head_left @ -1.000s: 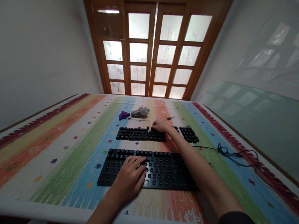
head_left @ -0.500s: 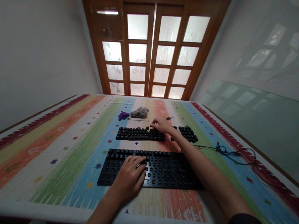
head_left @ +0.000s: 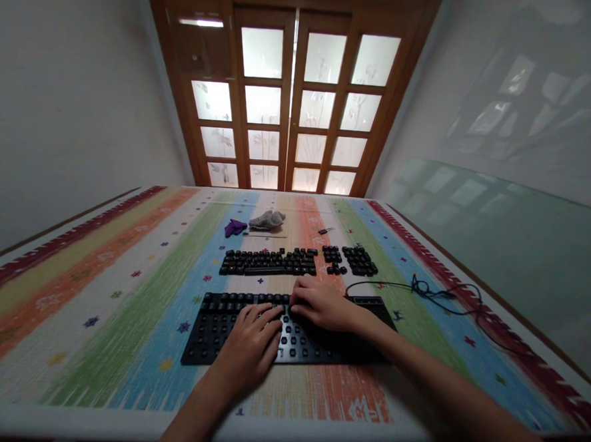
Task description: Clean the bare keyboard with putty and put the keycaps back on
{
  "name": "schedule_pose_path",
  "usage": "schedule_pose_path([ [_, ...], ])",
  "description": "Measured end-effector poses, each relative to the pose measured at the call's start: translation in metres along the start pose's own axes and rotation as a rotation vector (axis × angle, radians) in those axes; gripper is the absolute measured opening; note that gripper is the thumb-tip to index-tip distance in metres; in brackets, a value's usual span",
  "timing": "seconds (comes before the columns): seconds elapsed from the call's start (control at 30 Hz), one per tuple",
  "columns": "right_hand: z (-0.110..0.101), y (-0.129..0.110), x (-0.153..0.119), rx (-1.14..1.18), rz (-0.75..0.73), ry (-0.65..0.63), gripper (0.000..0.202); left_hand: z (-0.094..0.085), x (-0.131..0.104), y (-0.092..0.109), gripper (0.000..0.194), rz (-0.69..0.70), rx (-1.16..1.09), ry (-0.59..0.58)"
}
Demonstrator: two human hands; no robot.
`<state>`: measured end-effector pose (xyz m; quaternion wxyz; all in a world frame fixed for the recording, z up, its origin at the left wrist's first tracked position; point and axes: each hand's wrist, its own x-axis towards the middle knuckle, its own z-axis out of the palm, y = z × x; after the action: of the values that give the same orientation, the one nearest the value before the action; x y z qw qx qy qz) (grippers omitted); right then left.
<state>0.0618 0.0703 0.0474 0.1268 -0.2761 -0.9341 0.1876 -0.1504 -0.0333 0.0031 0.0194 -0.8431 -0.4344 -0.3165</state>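
A black keyboard [head_left: 312, 347] lies in front of me, with keycaps on its upper left rows and bare switches over much of the rest. My left hand [head_left: 254, 335] rests open on its middle, fingers stretched over the switches. At the upper rows, my right hand [head_left: 323, 304] is closed in a pinch at the board, a dark keycap [head_left: 293, 309] partly hidden at its fingertips. Beyond the board, loose black keycaps [head_left: 267, 262] lie in keyboard order, with smaller groups of keycaps [head_left: 359, 260] to their right.
A grey cloth [head_left: 268, 221] and a purple cloth [head_left: 235, 228] lie farther back, near a thin stick [head_left: 267, 235]. A small dark tool [head_left: 323, 231] is to their right. The keyboard's black cable [head_left: 434, 293] is bunched at right on the striped tablecloth [head_left: 134, 318].
My right hand has come back from the loose keycaps to the keyboard's upper rows. My left hand has stayed on the keyboard. The view has shifted slightly.
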Motion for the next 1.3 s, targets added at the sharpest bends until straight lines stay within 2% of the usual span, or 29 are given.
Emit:
schedule_pose_path([
  [0.2,0.011,-0.003,0.003,-0.121,0.013,0.081,0.007,-0.002,0.002,0.000,0.023,0.045,0.046,-0.005],
  [0.7,0.021,-0.007,0.002,-0.194,0.014,0.118,0.011,-0.017,0.024,0.002,0.016,0.131,0.122,-0.099],
  [1.1,0.019,-0.012,0.007,-0.258,0.023,0.103,0.017,-0.001,0.025,0.002,0.024,0.056,0.084,-0.051],
  [1.3,0.018,-0.017,0.012,-0.281,0.090,0.062,0.017,0.001,0.024,0.003,0.027,0.041,0.093,-0.060],
])
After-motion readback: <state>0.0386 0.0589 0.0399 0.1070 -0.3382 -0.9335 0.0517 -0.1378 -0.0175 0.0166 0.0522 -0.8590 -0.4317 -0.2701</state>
